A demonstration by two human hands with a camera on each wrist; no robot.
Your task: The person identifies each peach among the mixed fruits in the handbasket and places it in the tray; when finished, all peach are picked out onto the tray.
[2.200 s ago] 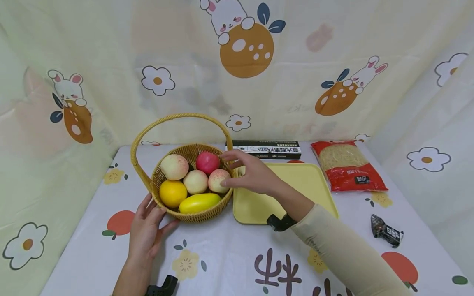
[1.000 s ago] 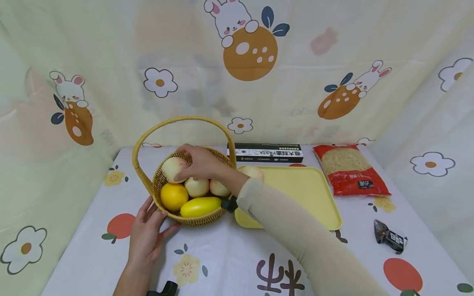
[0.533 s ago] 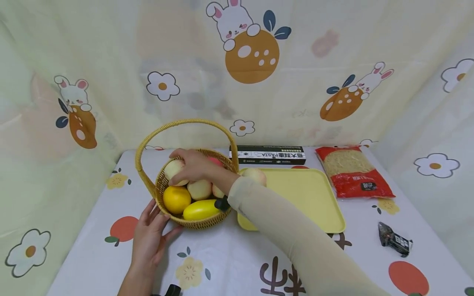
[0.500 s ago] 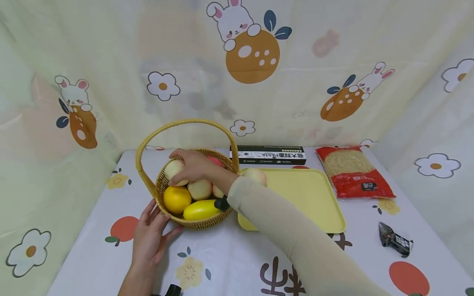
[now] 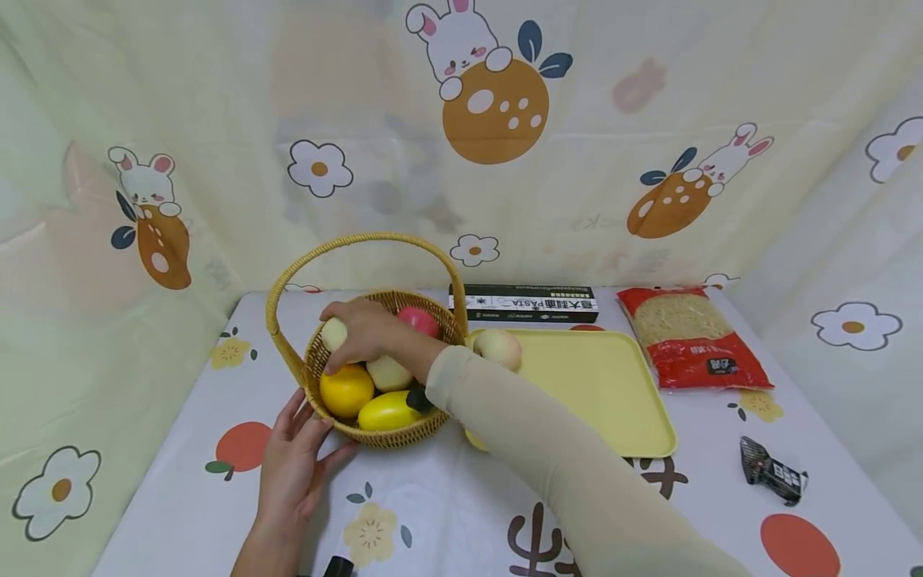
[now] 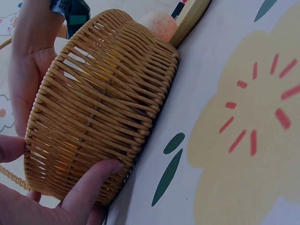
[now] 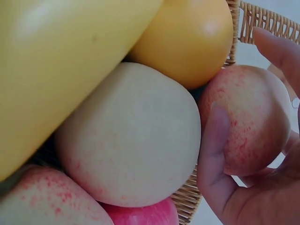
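Note:
My right hand [image 5: 360,328] reaches into the wicker basket [image 5: 392,437] and grips a peach [image 7: 248,117] at its left side. The thumb [image 7: 215,136] lies against the peach, whose far side is partly hidden. Beside it in the basket are an orange [image 5: 346,391], another peach [image 7: 131,136], a long yellow fruit [image 5: 389,411] and a red fruit [image 5: 418,322]. My left hand [image 5: 292,469] touches the basket's outer wall at the front left, its thumb [image 6: 93,185] along the weave and a finger at the rim.
A yellow tray [image 5: 591,393] stands right of the basket, with a peach [image 5: 499,349] at its back left corner. Behind it is a black pasta box [image 5: 522,304]. A red noodle bag [image 5: 692,340] and a small black packet [image 5: 771,471] lie to the right.
My right hand has gone from the basket's right edge to its left side and taken hold of the peach there. My left hand stays at the basket.

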